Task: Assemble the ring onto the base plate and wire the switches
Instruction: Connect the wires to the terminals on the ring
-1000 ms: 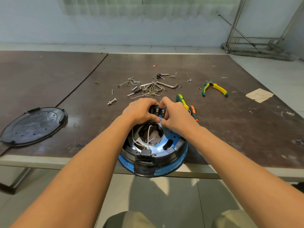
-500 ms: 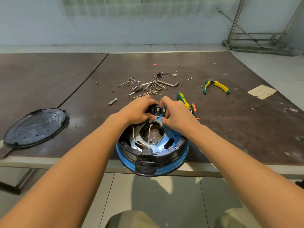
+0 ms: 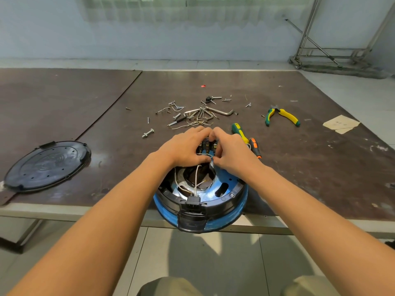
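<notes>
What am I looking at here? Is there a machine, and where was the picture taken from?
There is no machine here. A person is working with bare hands, and the one picture comes from a camera worn on their head, looking down along both forearms. The left hand and right hand together grip a small black switch block at the far edge of a round blue unit, which overhangs the near edge of the brown table. White wires run inside it. On the table lie a black round cover, a heap of screws and hex keys, pliers, two screwdrivers and a scrap of paper.
</notes>
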A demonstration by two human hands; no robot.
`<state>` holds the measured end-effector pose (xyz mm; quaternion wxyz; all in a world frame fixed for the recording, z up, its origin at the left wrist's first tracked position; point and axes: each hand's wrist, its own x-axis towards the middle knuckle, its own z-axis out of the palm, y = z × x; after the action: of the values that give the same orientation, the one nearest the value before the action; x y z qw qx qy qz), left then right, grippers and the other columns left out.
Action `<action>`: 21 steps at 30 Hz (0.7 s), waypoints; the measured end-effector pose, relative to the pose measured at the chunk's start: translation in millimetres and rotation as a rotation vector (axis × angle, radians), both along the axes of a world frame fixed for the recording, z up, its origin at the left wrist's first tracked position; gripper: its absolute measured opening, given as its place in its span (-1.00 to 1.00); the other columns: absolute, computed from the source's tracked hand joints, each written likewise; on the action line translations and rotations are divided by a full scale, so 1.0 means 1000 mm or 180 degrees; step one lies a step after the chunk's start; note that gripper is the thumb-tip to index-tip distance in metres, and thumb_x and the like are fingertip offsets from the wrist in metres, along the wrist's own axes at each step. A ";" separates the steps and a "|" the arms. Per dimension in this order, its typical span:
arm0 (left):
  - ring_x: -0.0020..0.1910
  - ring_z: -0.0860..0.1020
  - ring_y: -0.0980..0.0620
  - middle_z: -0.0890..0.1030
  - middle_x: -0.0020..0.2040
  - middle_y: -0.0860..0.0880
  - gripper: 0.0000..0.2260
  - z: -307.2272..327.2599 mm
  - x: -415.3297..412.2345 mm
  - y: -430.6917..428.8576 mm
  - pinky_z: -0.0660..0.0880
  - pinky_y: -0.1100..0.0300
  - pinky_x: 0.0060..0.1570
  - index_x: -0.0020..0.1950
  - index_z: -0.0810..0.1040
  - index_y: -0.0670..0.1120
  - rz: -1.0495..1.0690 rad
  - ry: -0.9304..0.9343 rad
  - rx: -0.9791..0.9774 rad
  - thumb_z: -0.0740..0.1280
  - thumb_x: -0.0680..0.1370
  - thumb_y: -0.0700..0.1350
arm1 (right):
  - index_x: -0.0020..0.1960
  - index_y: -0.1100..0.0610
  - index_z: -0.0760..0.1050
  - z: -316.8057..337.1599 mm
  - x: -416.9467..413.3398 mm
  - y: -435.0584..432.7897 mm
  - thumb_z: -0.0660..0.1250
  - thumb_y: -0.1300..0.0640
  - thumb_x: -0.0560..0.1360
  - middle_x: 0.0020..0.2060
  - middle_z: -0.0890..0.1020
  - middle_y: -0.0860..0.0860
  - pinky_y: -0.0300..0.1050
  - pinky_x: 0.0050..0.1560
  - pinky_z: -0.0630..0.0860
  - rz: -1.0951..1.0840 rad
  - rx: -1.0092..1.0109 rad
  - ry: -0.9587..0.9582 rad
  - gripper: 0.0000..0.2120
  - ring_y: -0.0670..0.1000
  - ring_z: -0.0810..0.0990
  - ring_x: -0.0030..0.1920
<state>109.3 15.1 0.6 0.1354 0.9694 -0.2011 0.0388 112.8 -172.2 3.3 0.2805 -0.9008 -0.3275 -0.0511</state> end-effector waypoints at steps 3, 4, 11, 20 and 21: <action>0.12 0.46 0.05 0.42 0.15 0.09 -0.62 0.002 0.000 0.000 0.53 -0.10 0.03 0.12 0.37 0.11 0.0050 0.0014 -0.0102 0.45 0.43 0.16 | 0.11 0.00 0.39 0.001 -0.002 -0.001 0.53 0.25 0.40 -0.34 0.62 -0.08 -0.01 -0.11 0.62 -0.0024 0.0080 0.0004 -0.58 -0.09 0.61 -0.27; 0.10 0.46 0.07 0.41 0.15 0.11 -0.67 0.002 0.000 0.000 0.53 -0.10 0.03 0.06 0.40 0.12 0.0057 0.0026 -0.0155 0.45 0.43 0.14 | 0.09 -0.02 0.39 0.002 -0.003 -0.002 0.53 0.24 0.40 -0.36 0.62 -0.11 0.02 -0.07 0.60 -0.0038 0.0079 -0.0049 -0.58 -0.10 0.60 -0.28; 0.27 0.41 0.12 0.35 0.36 0.13 -0.84 0.004 -0.002 0.002 0.46 -0.03 0.18 0.02 0.60 0.21 -0.0113 0.0049 -0.0301 0.45 0.46 0.13 | 0.06 -0.11 0.30 0.002 -0.008 -0.003 0.53 0.11 0.41 -0.38 0.61 -0.16 0.04 0.12 0.45 -0.0212 -0.0103 -0.0310 -0.56 -0.11 0.55 -0.24; 0.19 0.49 0.06 0.35 0.36 0.08 -0.91 0.004 -0.003 -0.001 0.54 -0.09 0.07 -0.04 0.64 0.16 -0.0096 -0.0042 0.0080 0.40 0.52 0.12 | -0.05 -0.02 0.49 0.001 -0.008 -0.009 0.56 -0.01 0.36 0.04 0.37 -0.02 -0.07 0.06 0.37 -0.0764 0.0048 0.0075 -0.71 0.01 0.34 0.11; 0.17 0.50 0.06 0.36 0.34 0.08 -0.92 0.004 -0.003 -0.001 0.54 -0.09 0.05 -0.04 0.64 0.16 -0.0085 -0.0049 0.0079 0.40 0.52 0.12 | -0.11 -0.01 0.51 0.002 -0.009 -0.008 0.57 0.00 0.36 0.04 0.36 -0.01 -0.08 0.06 0.41 -0.0754 -0.0166 0.0190 -0.75 0.01 0.37 0.12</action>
<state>105.8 14.0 4.7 0.1224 0.9679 -0.2155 0.0419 104.0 -180.1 5.2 0.2586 -0.9413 -0.2115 -0.0485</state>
